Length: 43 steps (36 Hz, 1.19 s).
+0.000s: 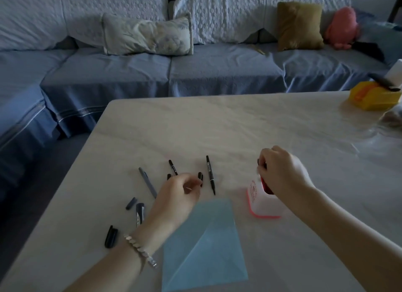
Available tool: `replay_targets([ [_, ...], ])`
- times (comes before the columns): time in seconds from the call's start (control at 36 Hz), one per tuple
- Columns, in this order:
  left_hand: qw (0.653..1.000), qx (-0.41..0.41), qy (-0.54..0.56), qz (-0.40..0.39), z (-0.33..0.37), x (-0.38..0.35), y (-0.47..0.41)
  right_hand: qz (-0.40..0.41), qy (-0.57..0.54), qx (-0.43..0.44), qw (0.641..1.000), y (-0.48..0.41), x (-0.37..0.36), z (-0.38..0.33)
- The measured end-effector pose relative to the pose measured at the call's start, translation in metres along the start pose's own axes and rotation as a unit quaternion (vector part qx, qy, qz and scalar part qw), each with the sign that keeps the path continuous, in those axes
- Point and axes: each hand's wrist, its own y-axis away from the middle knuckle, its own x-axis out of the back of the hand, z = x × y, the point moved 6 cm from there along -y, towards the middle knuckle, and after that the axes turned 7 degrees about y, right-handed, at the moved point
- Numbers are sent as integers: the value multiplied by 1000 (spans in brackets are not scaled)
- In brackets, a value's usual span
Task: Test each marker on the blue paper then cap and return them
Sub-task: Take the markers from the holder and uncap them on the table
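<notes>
The blue paper (206, 244) lies on the table near its front edge, between my arms. My left hand (180, 194) hovers beyond it, fingertips pinched on the near end of a short black cap (200, 176). A thin black marker (210, 174) lies just to the right of that cap. Another black marker (173, 167) is partly hidden by my left hand. My right hand (280, 172) is closed on a dark marker (261, 162) that stands in the white holder with a red rim (263, 204).
Left of my left hand lie a grey pen (148, 182), a grey cap (131, 203), a labelled marker (139, 212) and a black cap (111, 236). A yellow box (374, 96) sits at the table's far right. A blue sofa (165, 74) stands behind.
</notes>
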Motion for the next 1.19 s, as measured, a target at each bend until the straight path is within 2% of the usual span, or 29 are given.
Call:
replay_targets([
  [0.06,1000,8,0,-18,0,-1,4,45,-41,31,998,2,23,-8],
  [0.11,999,18,19,-35,3,-3,8,131,-79,89,984,11,55,-29],
  [0.17,993,44,99,-51,8,-3,11,228,-121,160,953,29,85,-55],
  [0.22,967,117,211,-80,13,-4,12,281,-154,224,920,46,91,-76],
  [0.28,925,186,310,-115,17,-4,13,290,-191,263,900,59,77,-90],
  [0.33,893,202,382,-122,21,1,14,272,-234,290,887,69,51,-98],
  [0.39,883,186,418,-108,22,9,17,243,-268,298,884,76,26,-102],
  [0.47,884,173,426,-82,11,16,22,177,-308,302,885,82,0,-105],
  [0.53,904,185,383,-43,2,21,23,121,-336,274,893,81,-5,-106],
  [0.61,946,161,281,-12,-3,28,23,35,-424,112,898,66,-8,-97],
  [0.64,961,138,239,-25,-1,28,24,2,-458,62,887,60,-11,-94],
  [0.69,990,70,103,-60,5,26,28,-95,-539,4,837,52,-20,-98],
  [0.75,997,2,-27,-79,9,23,34,-169,-599,-40,781,49,-27,-106],
  [0.78,995,-13,-56,-78,9,22,37,-183,-609,-57,770,48,-30,-108],
  [0.92,990,-38,-107,-79,4,17,43,-191,-588,-125,776,48,-44,-112],
  [1.03,993,-29,-63,-96,0,11,48,-208,-532,-106,814,54,-56,-117],
  [1.08,993,-28,-76,-80,0,11,51,-193,-518,-105,827,54,-58,-117],
  [1.19,992,-35,-114,-44,-1,11,50,-169,-539,-127,815,49,-58,-114],
])
